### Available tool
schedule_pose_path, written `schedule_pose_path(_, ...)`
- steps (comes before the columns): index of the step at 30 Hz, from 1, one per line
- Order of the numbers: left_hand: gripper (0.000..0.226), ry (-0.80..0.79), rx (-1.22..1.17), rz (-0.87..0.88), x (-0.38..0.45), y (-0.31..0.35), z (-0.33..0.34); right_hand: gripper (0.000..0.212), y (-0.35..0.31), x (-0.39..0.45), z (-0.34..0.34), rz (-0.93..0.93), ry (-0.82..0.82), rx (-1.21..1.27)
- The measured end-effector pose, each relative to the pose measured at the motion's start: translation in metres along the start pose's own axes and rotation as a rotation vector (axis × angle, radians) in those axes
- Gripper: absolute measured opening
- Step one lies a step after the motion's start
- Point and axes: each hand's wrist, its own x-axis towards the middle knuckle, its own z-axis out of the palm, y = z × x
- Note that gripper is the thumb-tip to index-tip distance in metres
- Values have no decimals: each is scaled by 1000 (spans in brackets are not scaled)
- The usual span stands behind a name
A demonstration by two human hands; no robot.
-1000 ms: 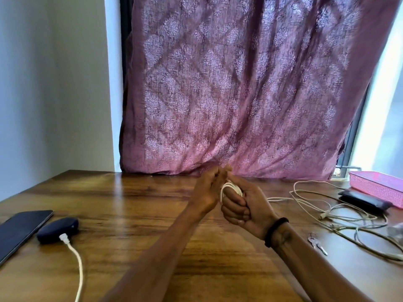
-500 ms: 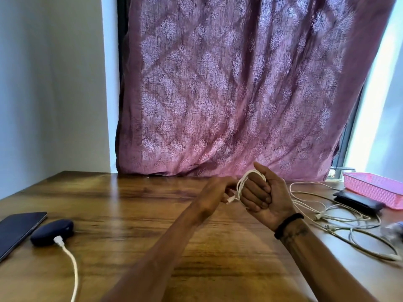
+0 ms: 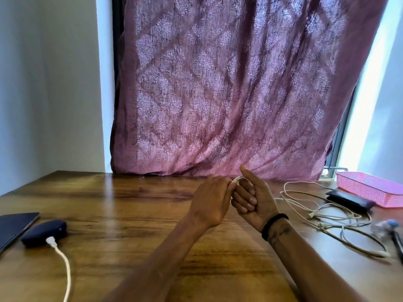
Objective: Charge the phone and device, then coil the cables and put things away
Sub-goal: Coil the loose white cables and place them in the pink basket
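- The right hand was held above the middle of the wooden worktop, fingers curled into the palm around a small coil of white cable, thumb raised.
- The left hand sat against it, its fingertips pinching the coil at the top.
- A black band circled the right wrist.
- To the right, a loose tangle of pale cables lay spread on the worktop, near a black wallet-like case and a pink mesh tray.
- At the far left lay a dark phone, and just beside it a dark oval device with a white charging cable plugged in.
- A patterned mauve curtain hung behind.
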Motion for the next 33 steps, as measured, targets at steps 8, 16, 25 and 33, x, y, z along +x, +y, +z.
schedule_pose_path(8, 7, -11, 300, -20, -10, 12, 5, 55, 28, 9, 0, -167, 644, -262)
schedule_pose_path(16, 19, 15, 288, -209, -10, -22, -4, 37, 22, 6, 0, -211, 386, -1020)
schedule_pose_path(25, 23, 192, -152, -342, -8, -25, 2, 32, 29, 9, -9, -224, 384, -1172)
schedule_pose_path(33, 21, 74, -1514, -979, 14, -18, -12, 36, 32, 11, -6, -58, 362, -906)
